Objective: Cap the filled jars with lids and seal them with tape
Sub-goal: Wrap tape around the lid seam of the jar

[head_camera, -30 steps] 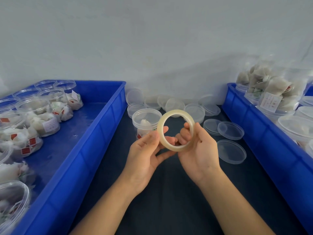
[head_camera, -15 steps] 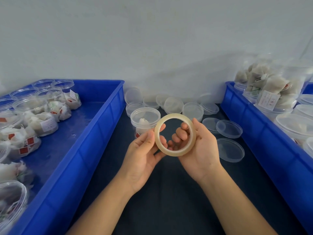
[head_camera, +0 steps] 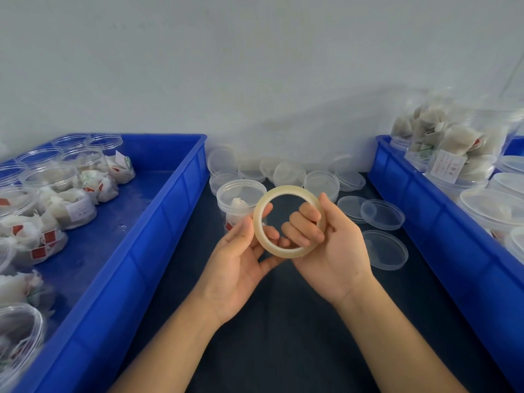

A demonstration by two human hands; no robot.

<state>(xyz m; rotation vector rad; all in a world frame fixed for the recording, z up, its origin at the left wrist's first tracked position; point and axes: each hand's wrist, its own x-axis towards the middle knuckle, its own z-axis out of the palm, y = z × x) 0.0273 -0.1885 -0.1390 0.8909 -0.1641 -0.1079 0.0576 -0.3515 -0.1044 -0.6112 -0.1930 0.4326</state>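
Head view: pale translucent ring-shaped roll of tape (head_camera: 283, 194) held upright above the dark tabletop (head_camera: 283, 321), between both hands. Left hand (head_camera: 241, 259) palm up, thumb pressed on the roll's left outer rim, fingertips reaching through the hole from behind, pinching the band. Right hand (head_camera: 331, 248) cupped round the roll's right side, curled fingers (head_camera: 304, 225) hooked through the hole, thumb along the outer rim. Just behind the roll, partly hidden by it, a capped clear plastic jar with white sachets inside (head_camera: 238, 199) standing on the tabletop. Farther back, by the wall, a scatter of loose clear round lids (head_camera: 283, 173); more of them right of the hands (head_camera: 382, 214). Long blue plastic crate on the left (head_camera: 158, 236) with open filled jars (head_camera: 56, 194); blue crate on the right (head_camera: 442, 222) with capped jars (head_camera: 453, 154).
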